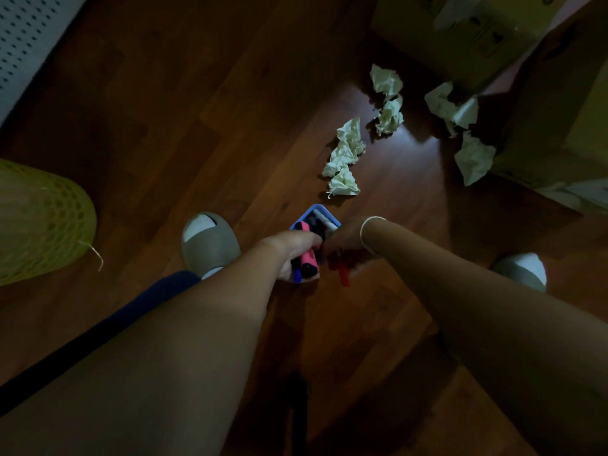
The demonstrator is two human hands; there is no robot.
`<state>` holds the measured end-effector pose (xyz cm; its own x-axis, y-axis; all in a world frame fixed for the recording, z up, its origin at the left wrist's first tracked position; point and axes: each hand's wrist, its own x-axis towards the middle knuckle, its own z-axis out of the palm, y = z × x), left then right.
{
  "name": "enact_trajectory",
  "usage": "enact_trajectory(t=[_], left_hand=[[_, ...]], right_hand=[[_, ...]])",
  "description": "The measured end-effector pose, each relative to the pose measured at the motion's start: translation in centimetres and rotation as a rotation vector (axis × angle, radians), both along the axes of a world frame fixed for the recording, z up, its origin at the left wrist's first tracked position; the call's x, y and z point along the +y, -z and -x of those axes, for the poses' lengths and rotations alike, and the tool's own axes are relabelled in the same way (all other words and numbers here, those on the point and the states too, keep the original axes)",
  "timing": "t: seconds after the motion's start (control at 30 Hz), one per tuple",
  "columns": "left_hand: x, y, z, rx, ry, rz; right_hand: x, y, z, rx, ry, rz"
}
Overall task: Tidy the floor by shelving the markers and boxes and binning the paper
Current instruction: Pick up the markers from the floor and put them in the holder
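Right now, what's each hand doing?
Left hand: closed on a bunch of markers.
Right hand: closed on a red marker.

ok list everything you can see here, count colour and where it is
crumpled paper: several balls, pale cream, scattered on the floor upper centre to right
cardboard boxes: at least two, tan, top right and right edge
mesh basket: one, yellow-green, left edge
perforated panel: one, white, top left corner
blue holder: one, on the floor beyond the hands, with markers in it
markers: a pink, a blue and a dark one in the left hand
red marker: one, under the right hand
wood floor: brown, throughout
slippers: two, grey, left and right of the hands
left hand: closed on the markers
right hand: at the red marker, thin band on its wrist
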<state>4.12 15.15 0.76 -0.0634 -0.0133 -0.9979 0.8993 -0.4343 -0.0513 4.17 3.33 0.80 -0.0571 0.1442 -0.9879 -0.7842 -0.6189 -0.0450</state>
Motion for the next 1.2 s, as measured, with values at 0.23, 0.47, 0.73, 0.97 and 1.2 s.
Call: enact_trajectory(t=[0.23,0.47,0.73,0.97,1.2], left_hand=[[-0.2,-1.3,-0.4,-0.021,0.013,0.005],[-0.6,-2.9,-0.5,-0.047,-0.131,0.001],[-0.8,-2.7,0.3,-0.119,-0.196,-0.158],[-1.3,-2.0,0.4,-0.250,-0.339,-0.105],[-1.1,-3.6,-0.1,-0.315,-0.345,-0.053]], right_hand=[[-0.6,-0.6,0.4,-0.129,0.222,0.055],[-1.2,-1.2,0.5,-0.198,0.348,0.142],[-2.4,0.0,0.8,-0.518,0.456,0.307],[-1.4,0.8,1.6,-0.448,0.580,0.151],[-1.8,-0.4,0.7,-0.412,0.721,0.141]])
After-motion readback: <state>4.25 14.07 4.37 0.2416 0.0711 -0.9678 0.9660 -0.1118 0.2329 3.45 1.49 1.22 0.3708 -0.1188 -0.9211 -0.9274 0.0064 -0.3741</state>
